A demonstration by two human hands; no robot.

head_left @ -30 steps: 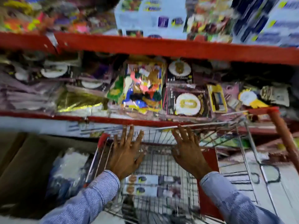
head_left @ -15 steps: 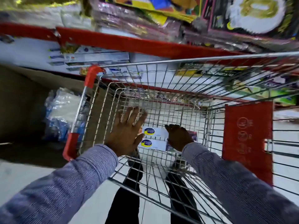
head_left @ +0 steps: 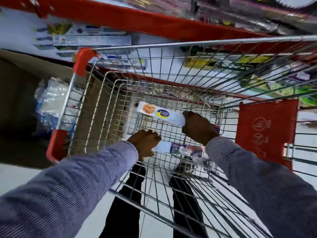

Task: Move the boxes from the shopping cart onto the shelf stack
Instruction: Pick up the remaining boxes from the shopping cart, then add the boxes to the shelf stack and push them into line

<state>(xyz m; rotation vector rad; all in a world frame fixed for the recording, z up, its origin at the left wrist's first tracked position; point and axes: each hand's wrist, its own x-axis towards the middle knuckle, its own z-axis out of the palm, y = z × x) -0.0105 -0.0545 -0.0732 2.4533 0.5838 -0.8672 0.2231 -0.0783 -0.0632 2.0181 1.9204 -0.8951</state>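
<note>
Both my arms reach down into a wire shopping cart (head_left: 106, 93) with red corner guards. My right hand (head_left: 197, 127) is shut on the right end of a long white box (head_left: 157, 113) with a blue and yellow logo, and the box is tilted up off the cart floor. My left hand (head_left: 145, 143) is closed on the left end of a second white box (head_left: 178, 148), which lies flat on the cart's wire bottom. A stack of similar long white boxes (head_left: 92, 40) lies on the shelf beyond the cart's far left corner.
A red shelf edge (head_left: 154, 26) runs above the cart, with shiny packets over it. Green and yellow packs (head_left: 240, 66) lie on the lower shelf to the right. A red cart flap (head_left: 265, 131) hangs at the right. Plastic-wrapped goods (head_left: 51, 103) sit beside a brown carton at the left.
My view has tipped down from the shelf into the cart. Both hands went down to the cart floor and closed on the two boxes; the right one has lifted its box.
</note>
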